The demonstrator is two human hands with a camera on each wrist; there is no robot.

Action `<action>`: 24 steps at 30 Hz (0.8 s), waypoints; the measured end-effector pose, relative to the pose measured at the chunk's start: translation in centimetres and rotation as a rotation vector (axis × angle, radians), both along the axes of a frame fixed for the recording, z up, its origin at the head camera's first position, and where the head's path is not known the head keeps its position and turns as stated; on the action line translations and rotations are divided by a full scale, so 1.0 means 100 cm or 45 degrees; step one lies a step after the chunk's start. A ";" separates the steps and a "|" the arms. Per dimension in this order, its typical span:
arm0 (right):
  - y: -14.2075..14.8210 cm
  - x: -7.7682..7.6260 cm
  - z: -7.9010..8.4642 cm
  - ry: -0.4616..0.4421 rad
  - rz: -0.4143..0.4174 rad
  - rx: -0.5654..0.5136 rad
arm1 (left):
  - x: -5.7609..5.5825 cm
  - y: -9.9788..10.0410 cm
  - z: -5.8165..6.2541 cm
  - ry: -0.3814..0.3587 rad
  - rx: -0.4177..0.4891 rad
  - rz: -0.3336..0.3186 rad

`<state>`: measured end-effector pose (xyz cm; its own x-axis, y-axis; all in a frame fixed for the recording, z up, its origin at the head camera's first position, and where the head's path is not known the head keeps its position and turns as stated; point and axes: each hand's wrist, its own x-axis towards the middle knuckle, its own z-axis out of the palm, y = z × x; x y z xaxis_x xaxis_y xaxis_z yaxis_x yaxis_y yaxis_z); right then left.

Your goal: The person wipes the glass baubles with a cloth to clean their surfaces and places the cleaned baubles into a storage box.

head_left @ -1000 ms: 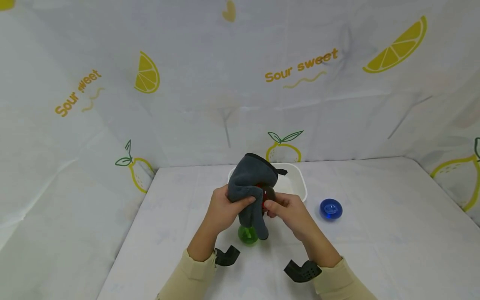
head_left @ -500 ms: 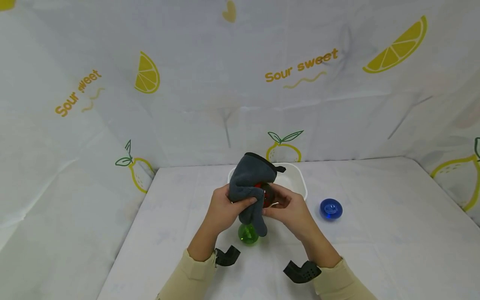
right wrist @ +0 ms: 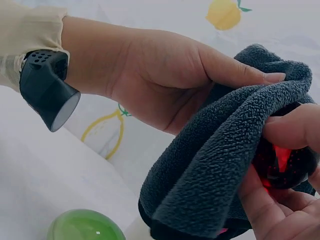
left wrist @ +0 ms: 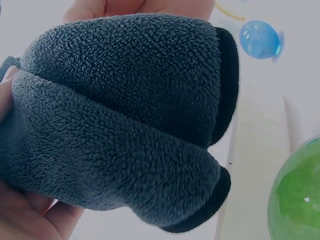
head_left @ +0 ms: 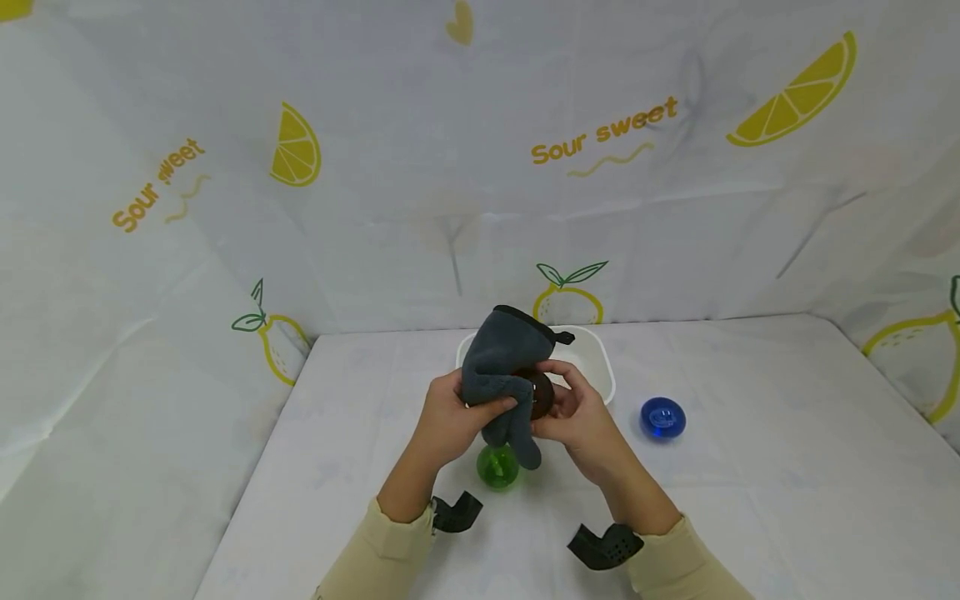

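A dark grey fleecy cloth (head_left: 498, 350) with a black edge hangs folded over my left hand (head_left: 448, 421), which grips it with the thumb on top. Against the cloth's right side sits a clear red ball (right wrist: 282, 165), dark in the head view. My right hand (head_left: 581, 421) holds this ball by its right side, fingers above and thumb below. In the left wrist view the cloth (left wrist: 125, 100) covers much of the left hand and hides the ball. Below the cloth, a clear green ball (head_left: 498, 468) rests on the table.
A white tray (head_left: 609, 371) stands behind the hands, partly hidden by the cloth. To its right, a clear blue ball (head_left: 663, 418) lies on the white-covered table (head_left: 765, 467). A lemon-print sheet (head_left: 420, 208) rises behind the table.
My right fingers have moved up and spread around the red ball, which now looks darker and turned. The cloth's hanging end has risen slightly. Green and blue balls stay in place.
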<state>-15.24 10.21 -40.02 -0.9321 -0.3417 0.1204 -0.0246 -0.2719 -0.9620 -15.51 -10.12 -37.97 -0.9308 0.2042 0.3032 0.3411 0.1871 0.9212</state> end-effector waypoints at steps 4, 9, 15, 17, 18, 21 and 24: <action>0.001 0.000 0.000 -0.024 -0.001 -0.058 | 0.000 0.000 0.000 0.020 -0.013 0.013; 0.001 0.001 0.002 -0.026 -0.060 -0.065 | -0.001 -0.001 0.000 0.014 -0.016 0.028; 0.002 0.001 0.006 -0.060 -0.113 -0.101 | -0.001 0.000 -0.002 -0.036 -0.025 0.022; 0.003 0.001 0.007 -0.075 -0.140 -0.107 | -0.001 0.000 -0.003 -0.059 -0.028 0.022; 0.003 0.001 0.007 -0.085 -0.154 -0.101 | -0.001 0.000 -0.003 -0.070 -0.027 0.020; 0.003 0.001 0.008 -0.086 -0.177 -0.045 | -0.001 0.000 -0.003 -0.068 -0.026 0.011; 0.003 0.002 0.008 -0.079 -0.159 0.026 | 0.001 0.001 -0.002 -0.057 -0.021 -0.001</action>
<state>-15.05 10.48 -39.20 -0.9730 -0.2241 0.0557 0.0023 -0.2507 -0.9681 -15.45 -10.01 -38.20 -0.9432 0.2097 0.2577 0.2997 0.2020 0.9324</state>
